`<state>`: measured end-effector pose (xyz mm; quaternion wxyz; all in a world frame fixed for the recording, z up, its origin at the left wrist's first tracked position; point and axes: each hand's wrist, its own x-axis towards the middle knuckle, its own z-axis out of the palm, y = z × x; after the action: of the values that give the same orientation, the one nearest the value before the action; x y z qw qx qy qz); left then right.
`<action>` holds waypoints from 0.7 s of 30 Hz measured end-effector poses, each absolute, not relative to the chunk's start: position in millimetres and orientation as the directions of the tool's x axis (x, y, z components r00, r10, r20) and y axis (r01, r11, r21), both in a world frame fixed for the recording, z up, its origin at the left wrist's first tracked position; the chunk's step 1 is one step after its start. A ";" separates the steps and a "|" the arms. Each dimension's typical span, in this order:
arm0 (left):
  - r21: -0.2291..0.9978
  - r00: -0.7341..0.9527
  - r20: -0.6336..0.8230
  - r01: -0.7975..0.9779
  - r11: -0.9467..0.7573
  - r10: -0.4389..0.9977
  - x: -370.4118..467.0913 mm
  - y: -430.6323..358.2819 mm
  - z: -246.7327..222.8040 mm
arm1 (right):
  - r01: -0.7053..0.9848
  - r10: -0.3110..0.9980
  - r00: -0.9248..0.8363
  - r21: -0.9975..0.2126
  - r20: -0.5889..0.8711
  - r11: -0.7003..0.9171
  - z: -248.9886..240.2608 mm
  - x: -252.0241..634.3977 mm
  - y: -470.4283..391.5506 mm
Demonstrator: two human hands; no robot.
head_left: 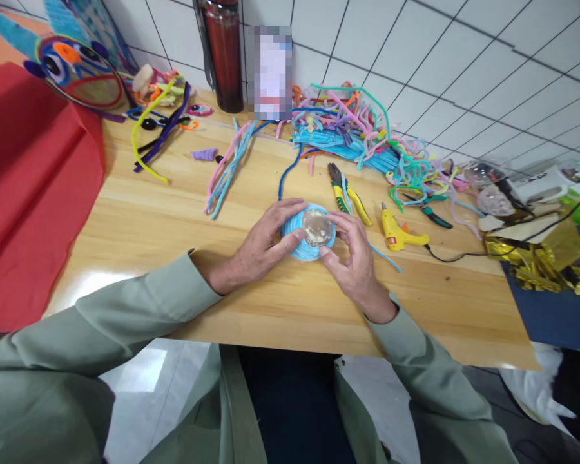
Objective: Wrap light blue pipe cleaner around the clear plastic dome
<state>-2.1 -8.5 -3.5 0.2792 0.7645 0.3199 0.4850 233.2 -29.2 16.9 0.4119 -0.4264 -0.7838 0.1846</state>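
Observation:
Between my two hands is a round, clear plastic piece with blue pipe cleaner wound around its side. My left hand grips it from the left, thumb on the near rim and fingers over the far side. From the right, my right hand holds the rim with thumb and fingers. A light blue pipe cleaner end sticks out beyond my right hand. Just past the hands lie pliers with yellow-green handles, and to their right a yellow glue gun.
Loose pink and blue pipe cleaners lie left of centre. A heap of coloured pipe cleaners runs along the tiled wall. A dark red bottle and a blurred phone stand at the back. Red cloth covers the left end; gold foil lies right.

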 end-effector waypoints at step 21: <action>0.756 0.205 0.564 0.260 -0.600 0.800 5.6 -21.8 3.4 | 0.542 0.832 -0.252 -0.640 0.494 0.544 16.9 222.1 -29.4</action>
<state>5.6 -21.8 3.4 0.2615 0.7309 0.3626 0.5156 222.1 -29.4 16.9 0.4198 -0.4450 -0.7719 0.1729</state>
